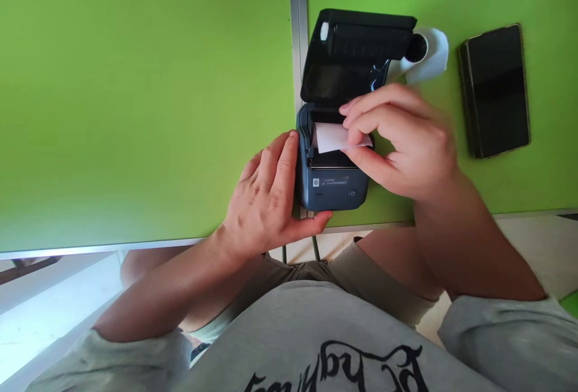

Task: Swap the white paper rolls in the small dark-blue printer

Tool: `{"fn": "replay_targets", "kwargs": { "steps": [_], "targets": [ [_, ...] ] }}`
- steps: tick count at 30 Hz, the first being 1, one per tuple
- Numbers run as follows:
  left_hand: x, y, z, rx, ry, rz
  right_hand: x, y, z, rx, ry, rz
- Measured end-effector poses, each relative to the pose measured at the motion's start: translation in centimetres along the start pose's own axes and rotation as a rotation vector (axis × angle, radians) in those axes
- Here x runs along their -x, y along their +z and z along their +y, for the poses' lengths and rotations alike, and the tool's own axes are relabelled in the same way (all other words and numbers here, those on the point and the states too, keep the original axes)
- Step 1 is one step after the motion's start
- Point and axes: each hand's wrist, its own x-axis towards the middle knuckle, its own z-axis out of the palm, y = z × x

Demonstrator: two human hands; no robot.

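Note:
A dark blue-grey portable label printer (pixel 334 195) sits near the table's front edge, with its black lid (pixel 347 49) swung up and back. Inside its bay lies a piece of white paper (pixel 333 137), probably the loose end of a roll. My left hand (pixel 264 199) steadies the printer, fingers along its left side and thumb at its front edge. Over the bay, my right hand (pixel 404 139) pinches the right end of the paper between thumb and fingers. That hand covers the bay's right side.
Behind my right hand, a roll of white paper (pixel 433 58) lies on its side, partly hidden by the lid. Farther right is a black phone (pixel 499 91) on the green table (pixel 144 97). A metal seam (pixel 298 24) runs under the printer's left part.

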Motion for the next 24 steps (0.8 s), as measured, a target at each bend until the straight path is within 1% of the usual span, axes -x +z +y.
{"fn": "replay_targets", "kwargs": {
  "steps": [3, 9, 11, 15, 17, 19, 22, 23, 24],
  "targets": [
    [0.0, 0.0, -0.1, 0.015, 0.019, 0.018, 0.0, 0.0, -0.1, -0.022, -0.02, 0.015],
    [0.2, 0.2, -0.7, 0.066, 0.126, 0.069, 0.3, -0.1, -0.9, -0.162, -0.174, 0.029],
    [0.2, 0.1, -0.8, 0.091, 0.135, 0.056, 0.6, -0.1, -1.2, -0.18, -0.183, 0.011],
    [0.2, -0.3, -0.8, 0.087, 0.122, -0.023, 0.8, 0.0, -1.3, -0.197, -0.159, -0.031],
    [0.2, -0.5, -0.8, 0.077, 0.118, -0.049, 0.8, 0.1, -1.0, -0.259, -0.149, 0.024],
    [0.3, -0.6, -0.8, 0.08, 0.119, -0.058, 0.7, 0.2, -0.7, -0.255, -0.098, 0.158],
    [0.3, -0.6, -0.9, 0.087, 0.122, -0.061, 0.9, 0.4, -0.2, -0.115, 0.048, 0.349],
    [0.4, -0.5, -0.9, 0.087, 0.124, -0.063, 1.0, 0.5, -0.1, -0.086, 0.099, 0.384],
    [0.4, -0.5, -0.9, 0.088, 0.127, -0.065, 1.2, 0.6, 0.0, -0.085, 0.16, 0.369]
  ]
}}
